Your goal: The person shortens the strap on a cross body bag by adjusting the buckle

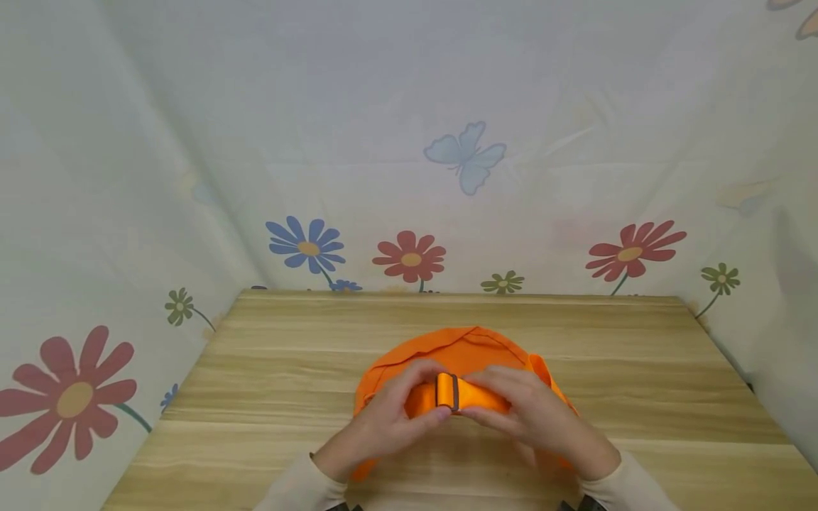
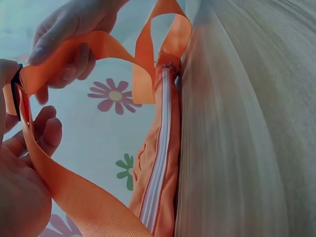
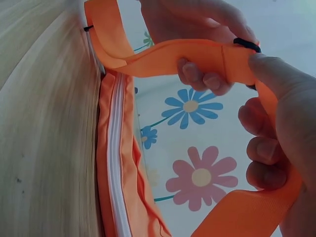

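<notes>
An orange fabric bag (image 1: 447,348) with a white zipper (image 3: 114,148) lies on the wooden table, its wide orange strap (image 2: 84,197) raised above it. Both hands meet at a dark slide buckle (image 1: 455,392) threaded on the strap. My left hand (image 1: 399,415) pinches the strap at the buckle's left side, thumb along the lower edge. On the other side my right hand (image 1: 527,408) holds the strap between thumb and fingers, fingertips close by the buckle. A strap loop (image 2: 170,29) stands up at one end of the zipper.
The wood-grain table (image 1: 275,369) extends around the bag on all sides. Behind and beside it hangs a pale cloth backdrop (image 1: 358,142) printed with flowers and a butterfly.
</notes>
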The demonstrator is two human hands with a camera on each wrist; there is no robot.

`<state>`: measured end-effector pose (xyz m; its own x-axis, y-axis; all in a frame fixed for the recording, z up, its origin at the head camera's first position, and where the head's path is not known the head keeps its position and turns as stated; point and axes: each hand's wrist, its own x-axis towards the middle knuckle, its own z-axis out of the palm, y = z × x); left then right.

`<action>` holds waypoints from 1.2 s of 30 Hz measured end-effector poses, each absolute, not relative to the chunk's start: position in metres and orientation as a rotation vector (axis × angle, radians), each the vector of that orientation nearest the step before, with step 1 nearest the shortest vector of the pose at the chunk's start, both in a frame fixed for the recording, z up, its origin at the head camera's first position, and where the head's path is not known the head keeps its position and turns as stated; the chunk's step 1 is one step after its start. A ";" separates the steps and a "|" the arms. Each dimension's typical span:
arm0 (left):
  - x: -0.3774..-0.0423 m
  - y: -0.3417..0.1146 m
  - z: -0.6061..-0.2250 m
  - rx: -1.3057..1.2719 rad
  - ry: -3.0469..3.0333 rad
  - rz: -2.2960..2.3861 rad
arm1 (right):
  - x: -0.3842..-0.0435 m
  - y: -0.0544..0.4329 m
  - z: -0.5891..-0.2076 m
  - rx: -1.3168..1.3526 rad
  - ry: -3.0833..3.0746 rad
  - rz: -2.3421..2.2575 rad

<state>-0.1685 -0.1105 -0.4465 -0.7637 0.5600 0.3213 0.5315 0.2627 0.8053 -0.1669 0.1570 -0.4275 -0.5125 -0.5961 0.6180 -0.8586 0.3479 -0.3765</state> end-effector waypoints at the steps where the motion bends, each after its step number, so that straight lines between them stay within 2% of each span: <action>1: -0.168 -0.110 -0.447 1.067 2.479 1.554 | -0.167 0.156 -0.427 1.280 -2.244 0.957; 15: -0.169 -0.132 -0.439 0.898 2.541 1.621 | -0.169 0.176 -0.426 1.135 -2.357 0.770; 23: -0.176 -0.134 -0.447 1.130 2.499 1.730 | -0.173 0.175 -0.430 1.194 -2.221 0.775; 36: -0.174 -0.127 -0.451 1.183 2.385 1.813 | -0.173 0.166 -0.435 1.224 -2.231 0.928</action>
<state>-0.1745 -0.1275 -0.4508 -0.7274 0.4986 0.4716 0.5879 0.0982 0.8029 -0.1731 0.1660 -0.4354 -0.5183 -0.5665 0.6407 -0.8537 0.3866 -0.3488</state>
